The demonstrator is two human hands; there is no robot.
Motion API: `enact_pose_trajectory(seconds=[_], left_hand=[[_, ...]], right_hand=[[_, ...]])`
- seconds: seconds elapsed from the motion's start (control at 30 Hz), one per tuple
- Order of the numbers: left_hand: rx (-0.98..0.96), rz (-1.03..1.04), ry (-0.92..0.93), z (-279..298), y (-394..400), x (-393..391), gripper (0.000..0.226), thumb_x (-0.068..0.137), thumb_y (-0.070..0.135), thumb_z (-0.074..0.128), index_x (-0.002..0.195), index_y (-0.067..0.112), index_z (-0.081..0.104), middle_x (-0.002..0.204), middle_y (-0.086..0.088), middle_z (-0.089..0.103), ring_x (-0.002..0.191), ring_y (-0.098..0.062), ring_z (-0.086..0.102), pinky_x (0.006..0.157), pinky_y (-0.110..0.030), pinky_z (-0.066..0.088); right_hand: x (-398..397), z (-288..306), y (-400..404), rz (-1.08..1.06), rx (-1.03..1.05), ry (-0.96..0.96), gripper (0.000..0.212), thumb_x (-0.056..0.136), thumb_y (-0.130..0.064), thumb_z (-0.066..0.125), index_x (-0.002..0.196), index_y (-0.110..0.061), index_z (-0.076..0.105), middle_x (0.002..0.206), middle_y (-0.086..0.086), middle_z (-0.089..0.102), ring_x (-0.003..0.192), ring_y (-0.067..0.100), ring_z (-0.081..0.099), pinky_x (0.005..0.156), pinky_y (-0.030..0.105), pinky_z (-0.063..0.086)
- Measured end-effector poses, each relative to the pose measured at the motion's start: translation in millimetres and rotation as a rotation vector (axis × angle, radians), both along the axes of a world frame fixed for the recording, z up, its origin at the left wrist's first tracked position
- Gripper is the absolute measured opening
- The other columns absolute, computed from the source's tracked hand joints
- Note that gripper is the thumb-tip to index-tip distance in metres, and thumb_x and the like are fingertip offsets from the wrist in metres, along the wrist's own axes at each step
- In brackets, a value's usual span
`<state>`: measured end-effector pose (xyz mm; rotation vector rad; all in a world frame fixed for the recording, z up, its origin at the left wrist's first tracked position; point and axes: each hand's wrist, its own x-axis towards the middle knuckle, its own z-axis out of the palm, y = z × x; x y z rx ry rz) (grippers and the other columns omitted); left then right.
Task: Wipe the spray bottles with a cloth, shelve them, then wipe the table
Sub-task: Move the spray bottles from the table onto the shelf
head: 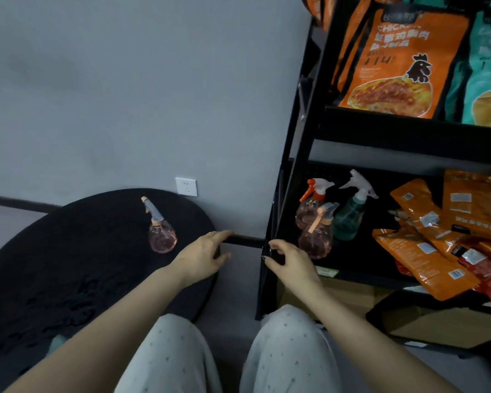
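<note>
Left hand: I see my left hand [203,258] at the right edge of the round black table [68,265], fingers stretched out loosely and gripping nothing.
Right hand: my right hand [288,260] is at the front corner of the black shelf [292,171], fingers curled against the dark post; something dark may be pinched there (I cannot tell whether it is a cloth or just the frame).
Bottle on the table: one pink spray bottle [160,232] with a grey and orange head stands just up and to the left of my left hand, not touched.
Bottles on the shelf: just beyond my right hand stands a second pink bottle [315,241], close to the fingertips but apart from them; behind it a pink bottle with a white and orange trigger [312,202], and beside those a green bottle [350,214].
Packets: orange snack packets [425,251] lie heaped further right of my right hand on the same level, and large orange and teal bags [403,61] stand on the level above.
Wall: a white socket [186,186] sits above and between my hands.
</note>
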<state>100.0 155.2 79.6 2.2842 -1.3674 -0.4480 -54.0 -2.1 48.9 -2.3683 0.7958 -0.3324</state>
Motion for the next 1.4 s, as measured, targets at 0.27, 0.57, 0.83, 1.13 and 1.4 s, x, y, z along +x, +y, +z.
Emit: enact_pose_trajectory(seconds=[0.27,0.57,0.83,1.13,1.4], left_hand=[[0.025,0.174,0.037,-13,70,57,0.058,0.094,0.031,0.054,0.146,0.02,0.032,0.147,-0.003,0.041,0.132,-0.019,0.041,0.108,-0.031,0.035],[0.059,0.336,0.101,-47,116,120,0.057,0.094,0.032,0.054,0.145,0.022,0.032,0.144,-0.001,0.042,0.13,-0.017,0.043,0.104,-0.027,0.036],[0.081,0.414,0.152,-80,111,172,0.058,0.094,0.032,0.054,0.146,0.023,0.03,0.147,0.0,0.04,0.132,-0.016,0.04,0.106,-0.029,0.035],[0.073,0.451,0.162,-109,86,211,0.057,0.093,0.03,0.055,0.145,0.02,0.033,0.145,-0.002,0.042,0.132,-0.016,0.041,0.107,-0.028,0.034],[0.071,0.415,0.169,-116,78,213,0.054,0.093,0.029,0.055,0.143,0.021,0.035,0.143,-0.003,0.043,0.13,-0.016,0.041,0.101,-0.024,0.033]], right_hand=[[88,-1,55,0.161,0.002,0.028,0.05,0.088,-0.037,0.062,0.134,-0.022,0.049,0.133,-0.005,0.055,0.12,0.013,0.051,0.095,0.026,0.042],[193,-27,89,0.226,0.072,0.12,0.056,0.088,-0.035,0.064,0.137,-0.018,0.045,0.138,0.001,0.051,0.124,0.017,0.048,0.1,0.028,0.039],[277,-61,91,0.187,0.056,0.224,0.056,0.088,-0.036,0.063,0.137,-0.021,0.042,0.135,0.001,0.05,0.122,0.021,0.049,0.091,0.033,0.043],[331,-104,87,0.159,0.14,0.199,0.044,0.088,-0.04,0.061,0.126,-0.023,0.05,0.121,-0.001,0.057,0.111,0.02,0.056,0.085,0.036,0.049],[342,-113,88,0.109,0.185,0.058,0.032,0.093,-0.042,0.052,0.113,-0.019,0.062,0.102,0.001,0.066,0.097,0.017,0.062,0.075,0.026,0.048]])
